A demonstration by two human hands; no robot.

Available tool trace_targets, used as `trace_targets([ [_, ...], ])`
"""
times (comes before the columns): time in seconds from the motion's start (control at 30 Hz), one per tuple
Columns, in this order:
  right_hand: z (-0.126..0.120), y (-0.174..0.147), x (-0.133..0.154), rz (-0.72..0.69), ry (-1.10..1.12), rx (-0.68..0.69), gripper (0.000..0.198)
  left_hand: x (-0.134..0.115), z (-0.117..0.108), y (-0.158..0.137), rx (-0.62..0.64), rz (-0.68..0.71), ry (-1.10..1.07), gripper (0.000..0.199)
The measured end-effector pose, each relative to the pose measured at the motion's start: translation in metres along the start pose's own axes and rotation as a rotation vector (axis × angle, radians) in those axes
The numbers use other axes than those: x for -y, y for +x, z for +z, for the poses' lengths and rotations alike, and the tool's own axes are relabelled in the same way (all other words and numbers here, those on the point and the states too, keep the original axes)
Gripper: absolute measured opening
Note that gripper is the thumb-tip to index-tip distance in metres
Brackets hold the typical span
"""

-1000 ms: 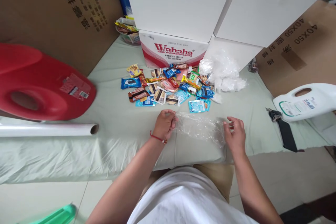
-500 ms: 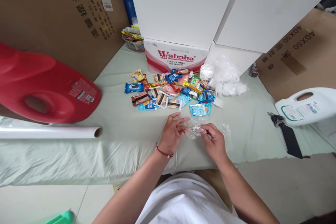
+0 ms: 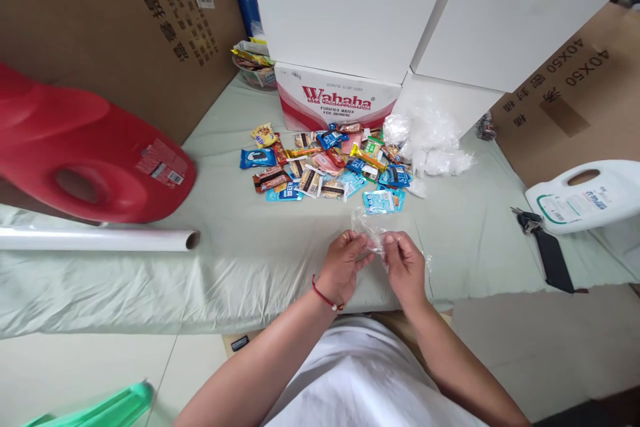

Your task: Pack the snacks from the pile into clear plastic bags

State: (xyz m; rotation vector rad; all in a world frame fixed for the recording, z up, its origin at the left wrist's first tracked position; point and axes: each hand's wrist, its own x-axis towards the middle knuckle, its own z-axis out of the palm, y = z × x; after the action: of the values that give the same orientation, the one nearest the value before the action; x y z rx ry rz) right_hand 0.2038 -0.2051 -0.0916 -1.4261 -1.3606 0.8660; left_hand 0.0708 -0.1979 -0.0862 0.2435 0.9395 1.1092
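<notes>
A crumpled clear plastic bag (image 3: 369, 227) is stretched between my two hands, close to the front of the cloth-covered table. My left hand (image 3: 345, 263), with a red cord bracelet at the wrist, pinches one side of it. On the other side my right hand (image 3: 404, 267) grips the plastic between thumb and fingers, and part of the film trails out to the right. Just beyond my hands lies a spread of small wrapped snacks (image 3: 320, 181) in several colours. A light blue snack packet (image 3: 379, 201) is the nearest of these. To their right sits a heap of clear plastic bags (image 3: 430, 140).
A Wahaba-type white and red carton (image 3: 340, 99) with raised flaps stands behind the snacks. On the left are a red jug (image 3: 100, 153) and a plastic film roll (image 3: 100, 239). A white bottle (image 3: 590, 203), keys (image 3: 527, 221) and a black phone-like object (image 3: 554, 263) lie right.
My left hand has moved right to meet my right hand, and its spread fingers have closed on the plastic bag. The whole view has shifted slightly.
</notes>
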Motion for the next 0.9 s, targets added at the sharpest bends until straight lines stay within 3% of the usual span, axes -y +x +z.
trace_targets([
  [0.1, -0.004, 0.004, -0.003, 0.147, 0.088, -0.106, 0.042, -0.002, -0.009, 0.001, -0.023, -0.04, -0.067, 0.039],
  [0.23, -0.007, 0.007, -0.008, 0.121, 0.047, -0.154, 0.043, 0.0, -0.018, 0.0, -0.132, -0.024, -0.025, 0.04],
  [0.4, -0.002, -0.002, -0.01, 0.047, -0.029, -0.101, 0.034, 0.007, -0.011, -0.008, 0.006, -0.098, 0.143, 0.06],
  [0.5, 0.005, -0.01, -0.008, 0.013, -0.022, -0.046, 0.03, 0.016, -0.002, -0.008, 0.016, -0.132, 0.155, 0.057],
  [0.7, 0.006, -0.005, -0.012, 0.255, 0.292, -0.062, 0.039, 0.022, -0.001, -0.001, -0.007, -0.073, 0.006, 0.042],
  [0.9, -0.001, 0.009, -0.017, 0.389, 0.443, -0.161, 0.035, 0.019, -0.012, -0.003, 0.047, -0.171, 0.069, 0.034],
])
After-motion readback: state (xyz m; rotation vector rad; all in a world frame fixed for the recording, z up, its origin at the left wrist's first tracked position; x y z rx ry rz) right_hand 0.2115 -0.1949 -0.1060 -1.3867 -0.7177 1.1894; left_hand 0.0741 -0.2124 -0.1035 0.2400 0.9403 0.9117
